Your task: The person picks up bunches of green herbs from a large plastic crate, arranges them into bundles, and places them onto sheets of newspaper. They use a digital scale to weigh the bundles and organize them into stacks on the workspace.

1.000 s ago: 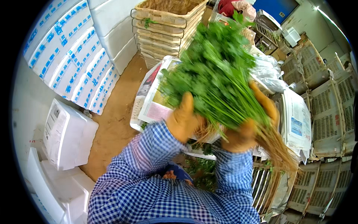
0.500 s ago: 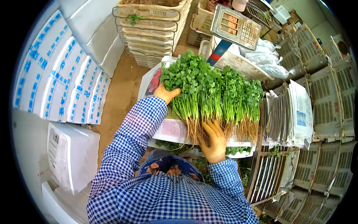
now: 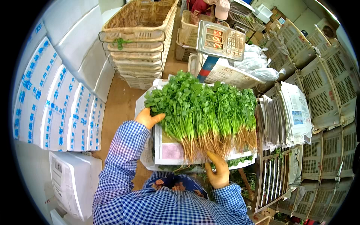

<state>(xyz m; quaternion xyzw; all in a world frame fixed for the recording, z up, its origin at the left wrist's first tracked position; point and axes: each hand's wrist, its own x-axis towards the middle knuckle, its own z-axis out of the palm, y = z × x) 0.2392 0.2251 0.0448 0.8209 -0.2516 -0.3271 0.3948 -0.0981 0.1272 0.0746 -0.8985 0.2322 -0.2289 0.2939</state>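
Observation:
A thick row of coriander [image 3: 202,108], leaves to the far side and brown roots toward me, lies on newspaper [image 3: 170,152] over a pale tray. My left hand [image 3: 149,118], in a yellow glove, is at the row's left end. Its thumb is stretched out along the stems, and its fingers are partly hidden by leaves. My right hand [image 3: 218,170], gloved alike, is just below the root ends, thumb and forefinger apart, with nothing between them. Behind the coriander stands a digital scale display [image 3: 221,40] with lit red digits.
Folded newspapers [image 3: 283,112] are stacked at the right, above a metal rack [image 3: 273,180]. Nested plastic crates [image 3: 140,48] stand far left, white foam boxes [image 3: 56,101] along the left. Crates [image 3: 326,97] line the right side. A person in a pink cap [image 3: 222,9] is at the back.
My right hand has drawn back from the roots toward me. My left hand has shifted outward at the leaves' left end. The whole view has tilted up, and the scale digits have changed.

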